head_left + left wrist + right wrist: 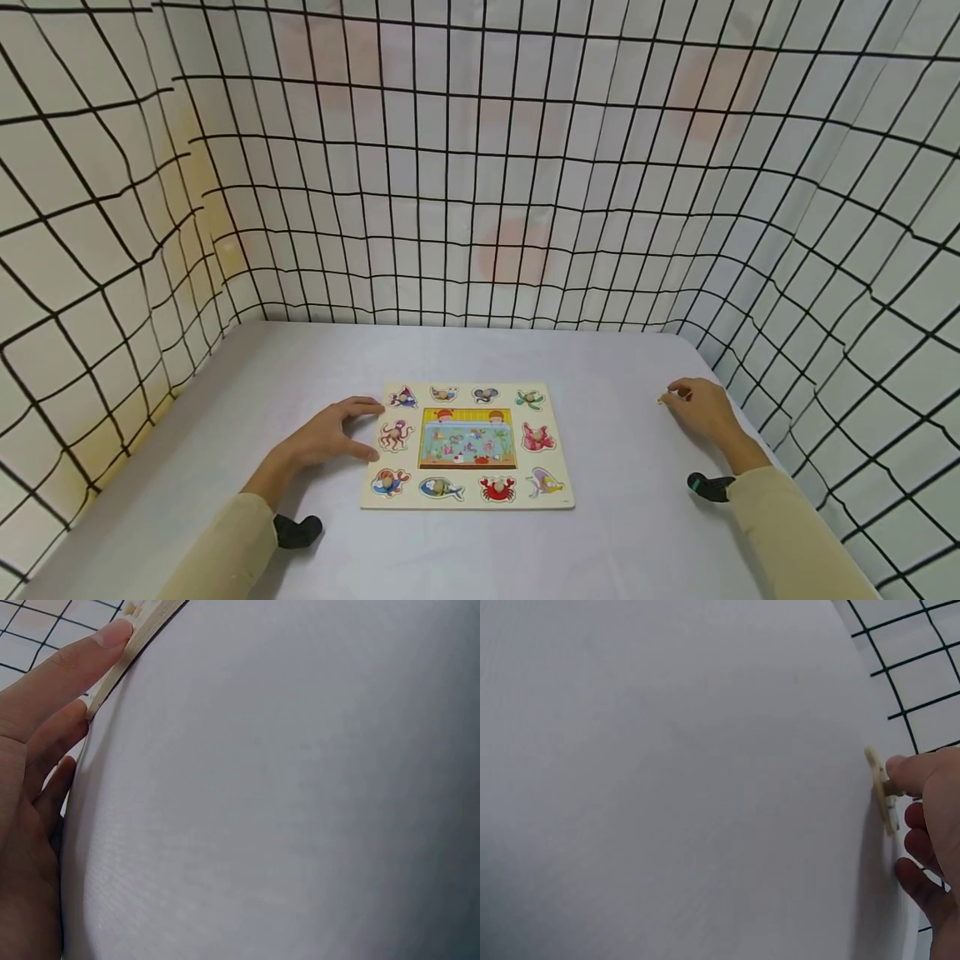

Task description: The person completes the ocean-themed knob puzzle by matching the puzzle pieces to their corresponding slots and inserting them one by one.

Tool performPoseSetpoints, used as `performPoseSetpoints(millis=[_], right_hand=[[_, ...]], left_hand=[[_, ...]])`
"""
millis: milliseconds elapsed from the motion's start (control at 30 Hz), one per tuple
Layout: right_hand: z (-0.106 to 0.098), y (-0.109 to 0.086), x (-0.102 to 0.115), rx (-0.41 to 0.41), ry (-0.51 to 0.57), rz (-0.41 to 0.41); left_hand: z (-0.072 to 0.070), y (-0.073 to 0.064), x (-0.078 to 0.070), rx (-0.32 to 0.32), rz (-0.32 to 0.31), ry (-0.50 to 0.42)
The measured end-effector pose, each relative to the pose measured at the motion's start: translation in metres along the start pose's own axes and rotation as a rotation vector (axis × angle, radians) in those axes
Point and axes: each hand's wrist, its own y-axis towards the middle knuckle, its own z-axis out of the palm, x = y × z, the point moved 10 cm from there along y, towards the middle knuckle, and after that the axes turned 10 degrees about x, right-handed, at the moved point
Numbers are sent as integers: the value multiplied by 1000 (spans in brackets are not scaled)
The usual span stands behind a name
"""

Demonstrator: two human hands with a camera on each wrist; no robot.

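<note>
A cream wooden peg puzzle board (522, 461) lies flat in the middle of the table, with sea animals around a central aquarium picture (468, 443). At the board's left edge my left hand (330, 432) touches it with thumb and fingertips, the fingers spread. The left wrist view shows the thumb against the board's rim (154, 630). Near the table's right side my right hand (703, 410) pinches a small wooden puzzle piece (880, 791) by its knob. That piece stands on edge to the right wrist camera, close to the tabletop; its picture is hidden.
A white cloth covers the table (465, 550). Black wire grid panels (480, 202) backed by white sheeting enclose the back and both sides. The printed octopus (395, 435) and red crab (498, 489) are among the board's figures. Black straps sit at both wrists.
</note>
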Motion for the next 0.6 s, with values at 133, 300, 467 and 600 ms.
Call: performPoseSetpoints(millis=[133,300,467,600], right_hand=[[3,-1,-5,-10,-13,8],[4,0,-8,-30,17,38],[3,1,-6,-42,33,53],[1,1,-4,-43,11,59]], left_hand=[[0,0,1,1,-1,5],[-1,0,3,-3,-11,-6],[-2,-1,2,-8,-7,-8],[-2,-1,-1,-2,2,-2]])
